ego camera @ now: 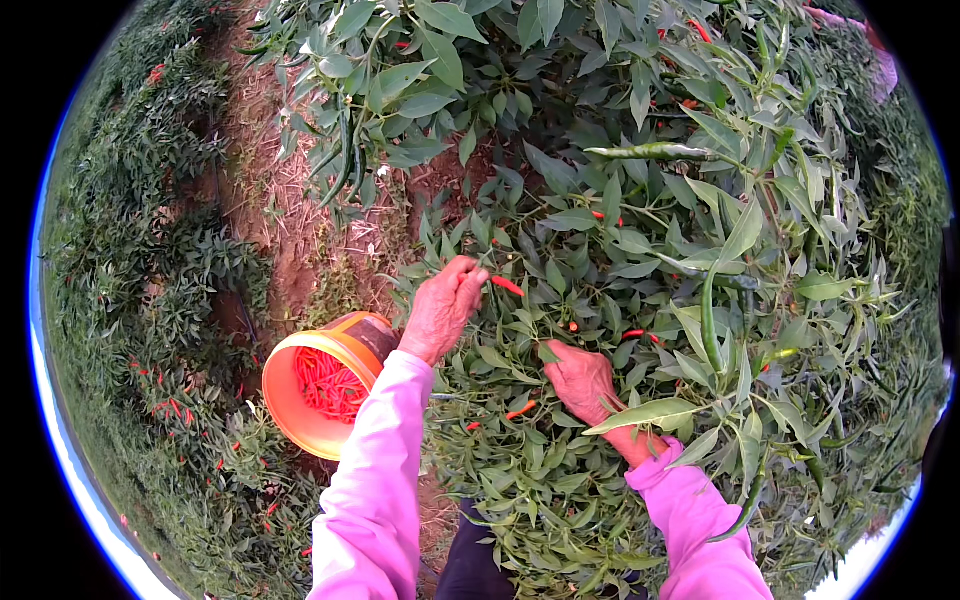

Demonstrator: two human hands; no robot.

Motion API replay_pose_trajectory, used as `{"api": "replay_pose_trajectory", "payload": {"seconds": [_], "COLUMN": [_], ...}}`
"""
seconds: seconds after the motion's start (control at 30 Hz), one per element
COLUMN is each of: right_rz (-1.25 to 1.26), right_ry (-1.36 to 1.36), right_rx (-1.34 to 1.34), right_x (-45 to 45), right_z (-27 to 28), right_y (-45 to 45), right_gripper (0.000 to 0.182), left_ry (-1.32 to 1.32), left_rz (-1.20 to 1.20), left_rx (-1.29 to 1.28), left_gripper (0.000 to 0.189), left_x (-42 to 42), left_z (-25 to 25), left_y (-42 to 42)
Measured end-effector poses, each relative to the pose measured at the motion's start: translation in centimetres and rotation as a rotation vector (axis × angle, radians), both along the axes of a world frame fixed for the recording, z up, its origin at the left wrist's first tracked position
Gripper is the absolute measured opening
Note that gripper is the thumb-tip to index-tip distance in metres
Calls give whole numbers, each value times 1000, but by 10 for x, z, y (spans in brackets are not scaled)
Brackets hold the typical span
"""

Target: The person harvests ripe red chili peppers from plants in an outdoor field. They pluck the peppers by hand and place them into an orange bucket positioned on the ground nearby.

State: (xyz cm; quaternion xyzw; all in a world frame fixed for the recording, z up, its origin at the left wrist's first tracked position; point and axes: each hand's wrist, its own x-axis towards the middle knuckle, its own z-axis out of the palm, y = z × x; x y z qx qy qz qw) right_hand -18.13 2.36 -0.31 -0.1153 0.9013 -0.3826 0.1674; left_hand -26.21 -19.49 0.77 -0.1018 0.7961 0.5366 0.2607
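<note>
My left hand (445, 309) pinches a red chili pepper (507, 285) at the tips of thumb and forefinger, above the leaves of a chili plant (517, 480). To its right, my right hand (583, 381) reaches into the same foliage. Its fingertips are partly hidden by leaves, so whether they grip anything cannot be told. An orange chili (521, 409) hangs just below and left of that hand, and another red chili (634, 334) shows to its upper right. Left of my left forearm, an orange bucket (279, 390) leans with its mouth towards me, holding a heap of red chilies (330, 382).
Leafy branches with green chilies (709, 319) hang over the right side, one leaf crossing my right wrist. A strip of reddish soil (277, 202) with dry straw runs up the left. Beyond it stands another chili row (150, 300). A pink sleeve (885, 75) shows at upper right.
</note>
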Motion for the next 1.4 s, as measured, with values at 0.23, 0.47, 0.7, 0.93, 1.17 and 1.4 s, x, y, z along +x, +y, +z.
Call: {"api": "replay_pose_trajectory", "payload": {"seconds": [0.23,0.47,0.7,0.93,1.17,1.4], "right_rz": [-15,-10,-19,-37,-93,-139], "right_ry": [-43,-37,-10,-56,-156,80], "right_rx": [-2,-22,-36,-37,-71,-225], "right_x": [-3,-3,-2,-6,-10,-20], "right_z": [9,6,2,8,6,1], "right_y": [-4,-3,-3,-8,-8,-23], "right_gripper": [19,20,22,17,17,13], "left_ry": [442,412,470,100,-217,-175], "left_rz": [-501,-444,-353,261,662,811], "left_rx": [-267,-156,-347,35,634,891], "left_gripper": [29,27,24,12,17,24], "left_x": [-8,-11,-12,-6,7,20], "left_z": [-28,-32,-26,-58,-42,-29], "left_y": [15,3,17,10,14,20]}}
